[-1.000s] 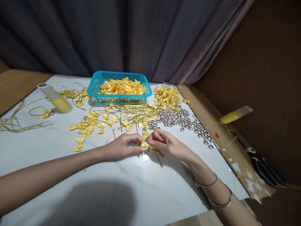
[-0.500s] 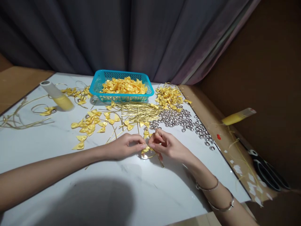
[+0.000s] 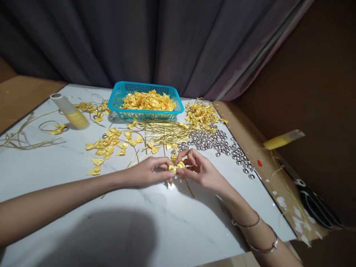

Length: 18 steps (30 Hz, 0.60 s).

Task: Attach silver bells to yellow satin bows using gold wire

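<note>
Between my hands, just above the white tabletop (image 3: 122, 218), is a yellow satin bow (image 3: 172, 169). My left hand (image 3: 150, 171) pinches its left loop between thumb and fingers. The right loop is pinched by my right hand (image 3: 200, 169). A thin gold cord (image 3: 190, 188) pokes out below my right fingers; whether it is joined to the bow I cannot tell. Right behind my fingertips lie another yellow bow (image 3: 174, 157) and the near end of a pile of gold cords (image 3: 167, 131).
A blue basket (image 3: 151, 115) of yellow bows stands at the back. Silver bells or beads (image 3: 211, 139) spread at the right, beside heaped corded bows (image 3: 201, 113). Loose bows (image 3: 108, 144) lie left. Glue bottles (image 3: 71, 113) stand left and lie right, near black-handled scissors (image 3: 317, 205).
The bow between my hands has turned, and both loops now face up and show clearly. My fingers have shifted onto its two ends. The view has moved slightly.
</note>
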Available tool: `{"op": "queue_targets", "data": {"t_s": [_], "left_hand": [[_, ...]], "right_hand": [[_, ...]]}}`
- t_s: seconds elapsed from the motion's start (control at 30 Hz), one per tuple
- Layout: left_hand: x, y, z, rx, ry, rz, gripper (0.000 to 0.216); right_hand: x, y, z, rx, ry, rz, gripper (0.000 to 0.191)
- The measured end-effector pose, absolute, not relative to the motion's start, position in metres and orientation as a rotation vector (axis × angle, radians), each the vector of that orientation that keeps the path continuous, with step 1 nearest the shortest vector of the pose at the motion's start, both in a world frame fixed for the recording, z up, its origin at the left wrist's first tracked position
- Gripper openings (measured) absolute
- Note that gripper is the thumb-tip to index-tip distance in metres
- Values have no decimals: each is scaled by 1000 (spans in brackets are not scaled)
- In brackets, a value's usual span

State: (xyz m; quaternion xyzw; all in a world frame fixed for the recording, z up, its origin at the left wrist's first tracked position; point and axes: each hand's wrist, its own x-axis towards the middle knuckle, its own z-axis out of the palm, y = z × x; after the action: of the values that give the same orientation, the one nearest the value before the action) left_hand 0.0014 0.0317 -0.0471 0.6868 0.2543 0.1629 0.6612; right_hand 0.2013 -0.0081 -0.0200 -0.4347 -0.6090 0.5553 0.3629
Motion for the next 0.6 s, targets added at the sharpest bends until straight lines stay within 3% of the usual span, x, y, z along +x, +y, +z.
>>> {"op": "queue_targets", "data": {"t_s": [0.27, 0.6], "left_hand": [[1, 33, -48, 1520, 548, 365, 16], [0, 38, -44, 1662, 550, 398, 36]], "right_hand": [[200, -10, -21, -1100, -1789, 1076, 36], [200, -12, -23, -1124, -1790, 1055, 35]]}}
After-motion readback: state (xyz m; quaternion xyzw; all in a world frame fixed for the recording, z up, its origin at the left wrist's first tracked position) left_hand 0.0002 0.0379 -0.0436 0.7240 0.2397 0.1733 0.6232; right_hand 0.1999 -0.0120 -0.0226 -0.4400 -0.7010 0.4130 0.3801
